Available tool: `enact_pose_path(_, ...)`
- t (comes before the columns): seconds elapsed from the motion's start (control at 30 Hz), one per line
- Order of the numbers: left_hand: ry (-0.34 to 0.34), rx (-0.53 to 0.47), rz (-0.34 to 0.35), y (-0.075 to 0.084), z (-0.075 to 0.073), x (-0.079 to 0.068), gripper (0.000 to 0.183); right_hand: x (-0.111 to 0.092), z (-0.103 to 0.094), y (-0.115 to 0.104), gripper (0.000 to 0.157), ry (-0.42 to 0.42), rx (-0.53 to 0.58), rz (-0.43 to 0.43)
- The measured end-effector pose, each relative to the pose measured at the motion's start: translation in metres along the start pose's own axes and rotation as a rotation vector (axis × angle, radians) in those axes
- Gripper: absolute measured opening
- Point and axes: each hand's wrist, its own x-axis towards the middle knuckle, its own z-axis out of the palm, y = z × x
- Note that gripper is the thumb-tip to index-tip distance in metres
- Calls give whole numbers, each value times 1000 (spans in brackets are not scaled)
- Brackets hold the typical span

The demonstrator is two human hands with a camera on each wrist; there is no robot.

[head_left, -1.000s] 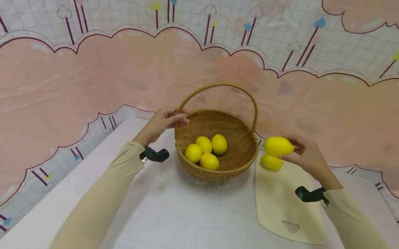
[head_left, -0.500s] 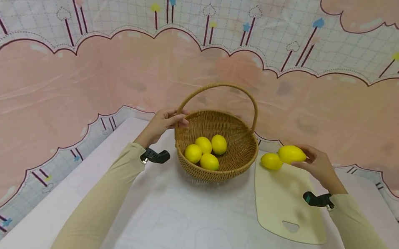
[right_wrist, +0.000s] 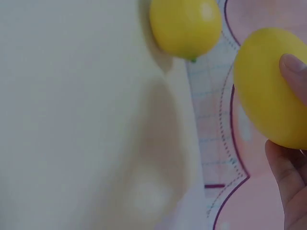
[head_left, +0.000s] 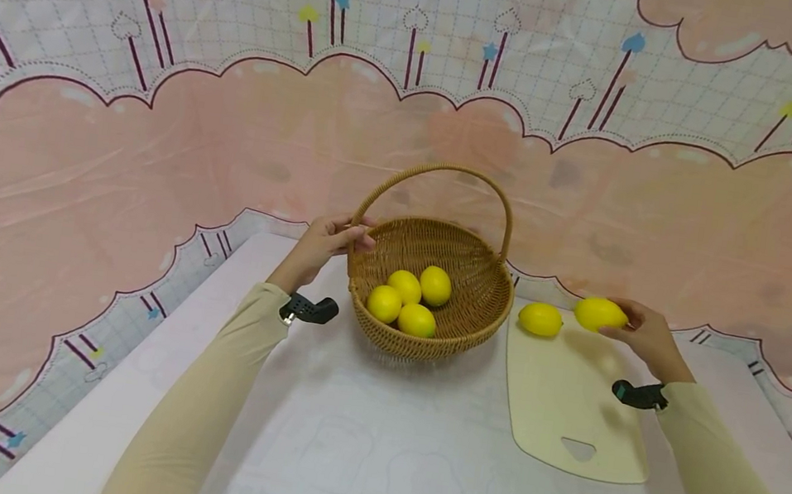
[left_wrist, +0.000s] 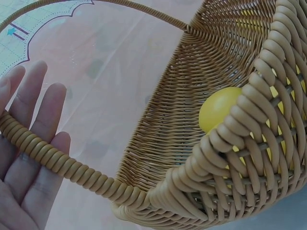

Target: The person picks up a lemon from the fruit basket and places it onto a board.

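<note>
A brown wicker basket (head_left: 467, 306) with a tall arched handle stands mid-table, with several yellow lemons (head_left: 435, 286) inside. My left hand (head_left: 316, 251) holds the handle (left_wrist: 72, 172) near its left base, the thumb on one side and the fingers on the other. At the right, my right hand (head_left: 643, 334) grips a lemon (head_left: 599, 315) above the far end of a cream cutting board (head_left: 572, 395). In the right wrist view, the thumb and a finger press on this held lemon (right_wrist: 268, 86). Another lemon (head_left: 540, 319) lies on the board's far left corner, apart from the held one.
The board lies to the right of the basket, its handle cutout facing the near side. Behind the white table (head_left: 353, 458) hangs a pink and white patterned cloth (head_left: 291, 133). Each wrist carries a black strapped-on device (head_left: 308, 309).
My right hand has moved the held lemon to the right and lower, away from the lemon on the board. The left hand and the basket have stayed in place.
</note>
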Motion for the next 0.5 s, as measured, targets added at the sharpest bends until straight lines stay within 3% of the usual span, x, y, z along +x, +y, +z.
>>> enact_pose_path(0.5, 6, 11, 14, -1, 0, 0, 37, 4, 9, 28, 68, -31, -30, 148)
